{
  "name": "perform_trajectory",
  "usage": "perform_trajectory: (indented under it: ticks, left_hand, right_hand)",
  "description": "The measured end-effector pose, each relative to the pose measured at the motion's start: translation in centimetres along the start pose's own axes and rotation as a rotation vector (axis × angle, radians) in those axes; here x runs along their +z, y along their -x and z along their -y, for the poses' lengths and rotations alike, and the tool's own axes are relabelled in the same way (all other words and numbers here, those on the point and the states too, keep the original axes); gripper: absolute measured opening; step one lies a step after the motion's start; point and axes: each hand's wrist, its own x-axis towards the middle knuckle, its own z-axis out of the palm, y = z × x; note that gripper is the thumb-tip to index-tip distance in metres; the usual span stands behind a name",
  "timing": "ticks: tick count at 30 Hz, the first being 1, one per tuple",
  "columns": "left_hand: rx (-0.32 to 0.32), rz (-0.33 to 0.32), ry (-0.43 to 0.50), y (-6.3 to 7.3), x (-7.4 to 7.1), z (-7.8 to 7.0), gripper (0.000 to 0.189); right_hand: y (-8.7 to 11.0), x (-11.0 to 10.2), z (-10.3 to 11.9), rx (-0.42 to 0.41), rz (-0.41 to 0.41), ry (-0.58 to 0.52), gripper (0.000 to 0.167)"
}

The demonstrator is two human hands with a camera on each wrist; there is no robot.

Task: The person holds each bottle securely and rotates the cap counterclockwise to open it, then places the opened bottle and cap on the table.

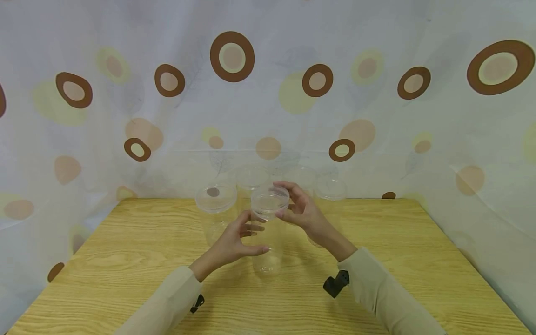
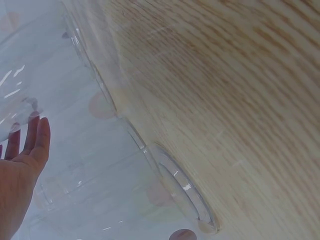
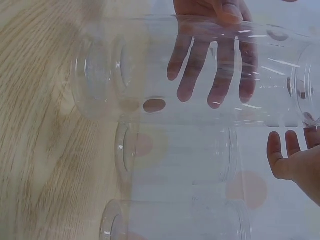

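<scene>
A tall clear plastic jar (image 1: 268, 263) stands upright near the middle of the wooden table, with a wide, rimmed transparent top. My left hand (image 1: 228, 244) holds it by the body, thumb in front and fingers behind. Through the clear wall, the right wrist view shows the fingers (image 3: 217, 90) of that hand spread across the far side. Higher up, my right hand (image 1: 305, 214) grips the rimmed top, thumb at the near edge and fingers round the far edge. The left wrist view catches the left hand (image 2: 22, 170) at its left edge, fingertips against clear plastic.
Several similar clear jars stand close behind: one at the left (image 1: 215, 204), one at the back (image 1: 252, 177), and one at the right (image 1: 331, 190). A patterned curtain (image 1: 268, 116) hangs behind the table (image 1: 125, 260). Small black devices (image 1: 335, 284) sit at both cuffs.
</scene>
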Motion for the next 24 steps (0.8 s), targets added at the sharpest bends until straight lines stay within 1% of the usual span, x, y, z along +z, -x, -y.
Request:
perform_trajectory:
  ticks: [4,10,12,19,24]
  left_hand:
    - [0.009,-0.006,-0.007,0.0,0.0,-0.1,0.066]
    - [0.012,-0.018,-0.026,0.4,-0.2,0.0,0.058]
    - [0.011,-0.024,-0.033,0.6,-0.3,0.2,0.057]
    - [-0.021,-0.052,-0.064,1.5,-1.0,2.6,0.061]
    - [-0.027,-0.063,-0.089,2.5,-1.8,2.7,0.056]
  right_hand:
    - [0.0,-0.2,0.3,-0.021,-0.009,-0.016,0.068]
    - [0.2,-0.9,1.1,-0.044,-0.033,-0.027,0.068]
    - [0.3,-1.1,1.3,-0.046,-0.038,-0.026,0.067]
    - [1.4,-2.4,2.2,-0.072,-0.034,0.015,0.064]
    - [2.4,-3.7,2.7,-0.095,-0.036,0.061,0.062]
